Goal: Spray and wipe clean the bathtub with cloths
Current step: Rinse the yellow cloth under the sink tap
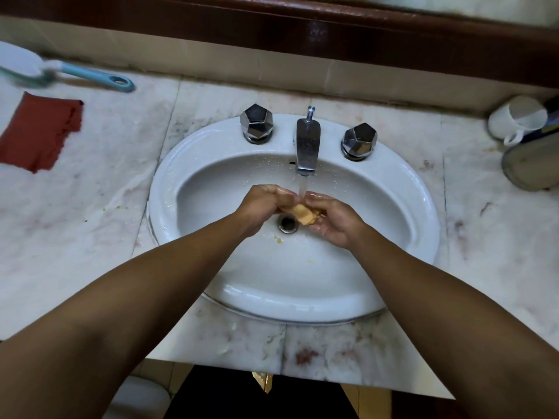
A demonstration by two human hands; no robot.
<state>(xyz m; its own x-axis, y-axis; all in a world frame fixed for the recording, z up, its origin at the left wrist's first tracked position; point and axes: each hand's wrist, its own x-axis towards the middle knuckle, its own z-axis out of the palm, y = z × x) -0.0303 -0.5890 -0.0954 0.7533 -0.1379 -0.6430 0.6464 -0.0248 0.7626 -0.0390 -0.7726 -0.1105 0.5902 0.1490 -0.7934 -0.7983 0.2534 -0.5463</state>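
spout (307, 146) above hands (298, 211), basin (187, 189) open

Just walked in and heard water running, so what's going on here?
Both hands grip a small orange cloth under the running tap, over the sink: left hand on one end, right hand on the other. A red cloth and a brush lie on the counter to the left.

**Gloss, chrome and marble**

Glossy white ceramic sink (302, 282), wet and shining. At twelve o'clock, a polished chrome faucet (308, 146), with a faceted chrome left knob (256, 122) and right knob (359, 140). The table (90, 222) is veined marble, smooth but stained. Ten o'clock: matt woven red cloth (39, 131). Dead centre: a soaked orange cloth (304, 213). Two o'clock: glossy white mug (517, 119).
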